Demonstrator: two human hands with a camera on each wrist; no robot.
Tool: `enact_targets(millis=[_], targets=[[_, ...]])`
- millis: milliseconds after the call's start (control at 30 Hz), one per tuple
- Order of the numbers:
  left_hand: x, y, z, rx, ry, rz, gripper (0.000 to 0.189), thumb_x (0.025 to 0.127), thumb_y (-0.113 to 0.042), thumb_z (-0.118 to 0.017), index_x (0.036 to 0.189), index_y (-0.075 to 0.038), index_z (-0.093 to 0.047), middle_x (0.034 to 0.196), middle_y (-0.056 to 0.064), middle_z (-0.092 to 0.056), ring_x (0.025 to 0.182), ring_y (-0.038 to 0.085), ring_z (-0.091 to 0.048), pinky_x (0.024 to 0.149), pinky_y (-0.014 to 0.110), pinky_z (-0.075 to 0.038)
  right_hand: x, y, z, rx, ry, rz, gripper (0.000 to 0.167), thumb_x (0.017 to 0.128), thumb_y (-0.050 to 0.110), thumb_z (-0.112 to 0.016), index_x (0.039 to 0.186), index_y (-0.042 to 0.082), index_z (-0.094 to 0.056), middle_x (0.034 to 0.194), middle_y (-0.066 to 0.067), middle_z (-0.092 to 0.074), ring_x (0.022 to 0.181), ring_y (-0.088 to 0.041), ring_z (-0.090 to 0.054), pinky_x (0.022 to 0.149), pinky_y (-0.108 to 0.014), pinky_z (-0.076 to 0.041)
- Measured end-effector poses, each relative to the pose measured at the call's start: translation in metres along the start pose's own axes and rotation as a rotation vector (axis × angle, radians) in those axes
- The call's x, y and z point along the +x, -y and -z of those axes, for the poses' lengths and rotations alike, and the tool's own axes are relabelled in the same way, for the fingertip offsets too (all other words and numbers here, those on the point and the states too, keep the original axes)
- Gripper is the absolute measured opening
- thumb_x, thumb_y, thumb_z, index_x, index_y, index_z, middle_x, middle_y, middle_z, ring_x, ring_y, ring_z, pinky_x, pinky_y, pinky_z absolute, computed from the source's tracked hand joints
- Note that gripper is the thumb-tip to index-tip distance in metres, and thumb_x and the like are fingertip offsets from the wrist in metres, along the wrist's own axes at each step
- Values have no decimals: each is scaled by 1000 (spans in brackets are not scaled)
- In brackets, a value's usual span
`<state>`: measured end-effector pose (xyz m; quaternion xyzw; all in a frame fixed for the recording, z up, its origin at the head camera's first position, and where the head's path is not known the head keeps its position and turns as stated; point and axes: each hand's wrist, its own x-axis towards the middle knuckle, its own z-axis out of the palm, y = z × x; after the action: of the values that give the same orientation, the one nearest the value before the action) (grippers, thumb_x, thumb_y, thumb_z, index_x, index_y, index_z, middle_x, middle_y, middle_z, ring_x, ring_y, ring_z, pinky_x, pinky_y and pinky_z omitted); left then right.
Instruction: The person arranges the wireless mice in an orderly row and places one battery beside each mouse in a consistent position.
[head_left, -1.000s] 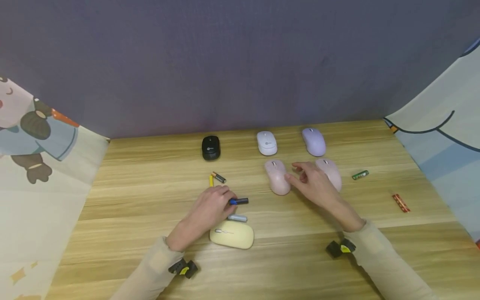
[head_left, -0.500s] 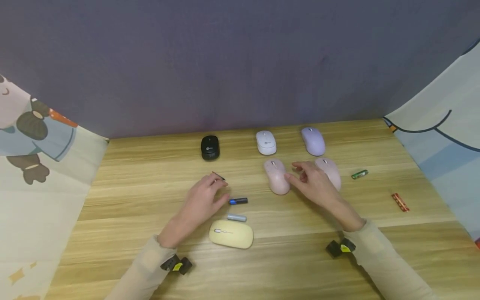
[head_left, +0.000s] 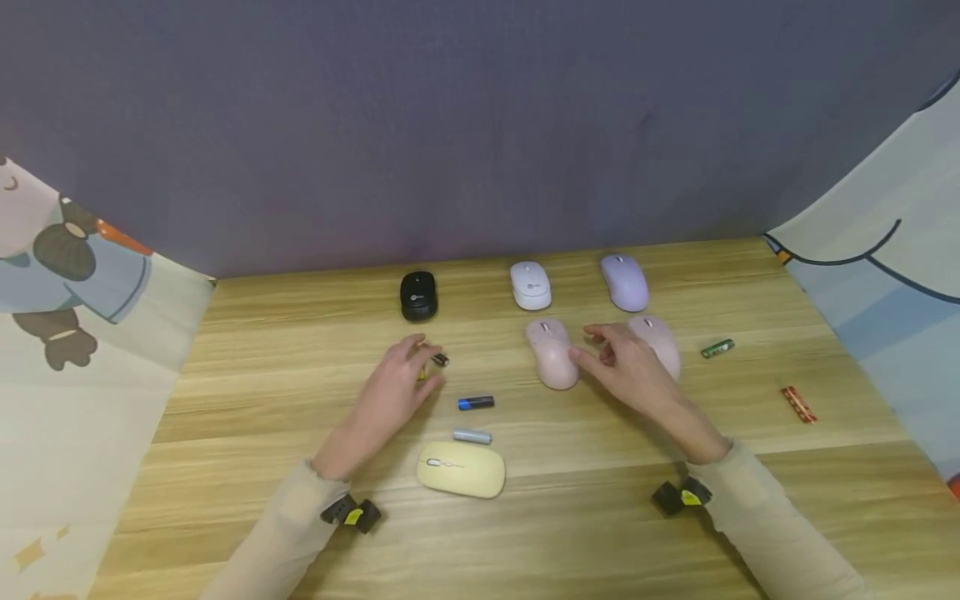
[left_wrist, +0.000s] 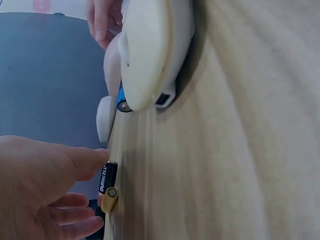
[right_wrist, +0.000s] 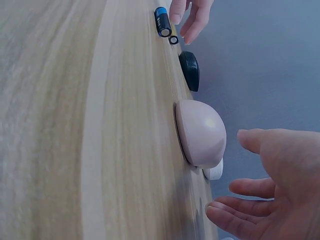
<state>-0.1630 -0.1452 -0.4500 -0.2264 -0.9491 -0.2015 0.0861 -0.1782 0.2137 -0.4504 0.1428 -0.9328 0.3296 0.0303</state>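
Note:
My left hand (head_left: 384, 396) is over the table with thumb and fingers apart, beside a black Duracell battery (left_wrist: 108, 175) and a yellow battery (left_wrist: 109, 201); it grips neither. In the head view its fingers partly cover both. A blue-and-black battery (head_left: 476, 402) and a silver battery (head_left: 472, 437) lie to its right, above a pale yellow mouse (head_left: 461, 470). My right hand (head_left: 630, 371), fingers relaxed and holding nothing, hovers between a pink mouse (head_left: 553, 357) and a second pink mouse (head_left: 660, 343), partly covering the second. The right wrist view shows a gap between its thumb and the nearer mouse.
Along the back of the wooden table (head_left: 570, 533) stand a black mouse (head_left: 418, 297), a white mouse (head_left: 531, 286) and a lavender mouse (head_left: 625, 283). A green battery (head_left: 717, 349) and a red battery (head_left: 799, 405) lie at the right. A dark panel (head_left: 480, 125) rises behind.
My left hand has left the blue-and-black battery and moved left and back to the Duracell and yellow batteries. My right hand has stayed in place.

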Motion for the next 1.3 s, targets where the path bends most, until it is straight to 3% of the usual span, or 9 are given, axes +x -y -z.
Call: enact_targets(millis=[500, 733, 1067, 1300], targets=[[8, 5, -5, -49, -2, -48, 32, 85, -6, -82, 116, 1, -73, 122, 26, -67, 112, 40, -66, 102, 51, -56, -2, 0, 0, -19, -2, -11, 50, 100, 32, -70, 131, -6, -63, 109, -21, -69, 91, -30, -66, 80, -45, -59], [9, 0, -5, -69, 24, -41, 33, 86, -6, -82, 117, 0, -73, 124, 24, -66, 112, 39, -66, 100, 48, -58, -2, -1, -1, -20, -8, -3, 48, 99, 30, -71, 129, -7, -64, 105, -20, -68, 89, -29, -66, 79, -44, -58], [12, -9, -14, -89, 48, -116, 32, 86, -7, -82, 117, -1, -73, 122, 20, -68, 111, 33, -67, 95, 39, -61, -3, -2, -2, -26, -18, 7, 46, 99, 29, -71, 127, -7, -65, 102, -19, -68, 88, -29, -65, 78, -43, -57], [13, -13, -16, -93, 96, -110, 34, 88, -9, -81, 120, -4, -73, 126, 19, -67, 114, 32, -66, 94, 36, -61, -3, -2, -3, -32, -25, 11, 45, 99, 28, -71, 127, -7, -66, 101, -19, -68, 87, -28, -64, 77, -43, -56]])
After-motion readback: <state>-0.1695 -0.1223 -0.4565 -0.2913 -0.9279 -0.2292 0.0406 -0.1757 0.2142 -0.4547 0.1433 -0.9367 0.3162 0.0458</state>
